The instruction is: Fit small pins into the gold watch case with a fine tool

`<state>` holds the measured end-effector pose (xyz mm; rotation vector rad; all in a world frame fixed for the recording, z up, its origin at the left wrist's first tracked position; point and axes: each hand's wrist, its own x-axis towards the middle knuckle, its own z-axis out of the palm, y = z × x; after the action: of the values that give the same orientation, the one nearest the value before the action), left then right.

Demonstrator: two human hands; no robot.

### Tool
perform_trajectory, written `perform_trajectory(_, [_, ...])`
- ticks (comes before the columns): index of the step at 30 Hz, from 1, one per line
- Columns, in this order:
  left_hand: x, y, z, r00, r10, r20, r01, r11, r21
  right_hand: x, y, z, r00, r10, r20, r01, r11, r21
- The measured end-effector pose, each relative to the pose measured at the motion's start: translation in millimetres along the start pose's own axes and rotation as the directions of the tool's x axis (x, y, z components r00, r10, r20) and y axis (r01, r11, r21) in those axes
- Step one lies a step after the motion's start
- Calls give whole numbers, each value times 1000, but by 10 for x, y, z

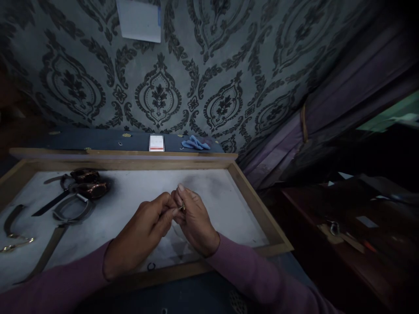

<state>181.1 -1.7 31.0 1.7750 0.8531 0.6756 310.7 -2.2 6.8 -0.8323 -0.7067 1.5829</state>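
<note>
My left hand (139, 233) and my right hand (196, 220) meet above a shallow wooden tray (258, 205) with a white bottom. Between my right fingers sits a small gold-coloured metal piece (183, 206), mostly covered, so its kind is unclear. The left thumb and forefinger are pinched right against it, on what looks like a thin bit of metal. Left of my hands lie dark, shiny brown goggle-like pieces (93, 190) and a grey strap loop (72, 213). A small dark open ring (151, 266) rests near the front rim.
A short strap with gold-coloured metal parts (19, 240) lies at the tray's far left. Behind the tray are a small white box (156, 143) and a blue cloth (196, 143). On the right, a dark red table (353, 244) holds small items beside a purple curtain (275, 148).
</note>
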Motion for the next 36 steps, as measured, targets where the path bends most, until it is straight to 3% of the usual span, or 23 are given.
perform_trajectory(28, [7, 15, 15, 1000, 26, -11, -24, 987, 161, 1, 34, -7, 1000, -11, -29, 9, 998, -64])
perform_trajectory(36, [31, 31, 18, 1000, 1, 4, -2, 996, 86, 4, 18, -1, 999, 25, -23, -26, 999, -35])
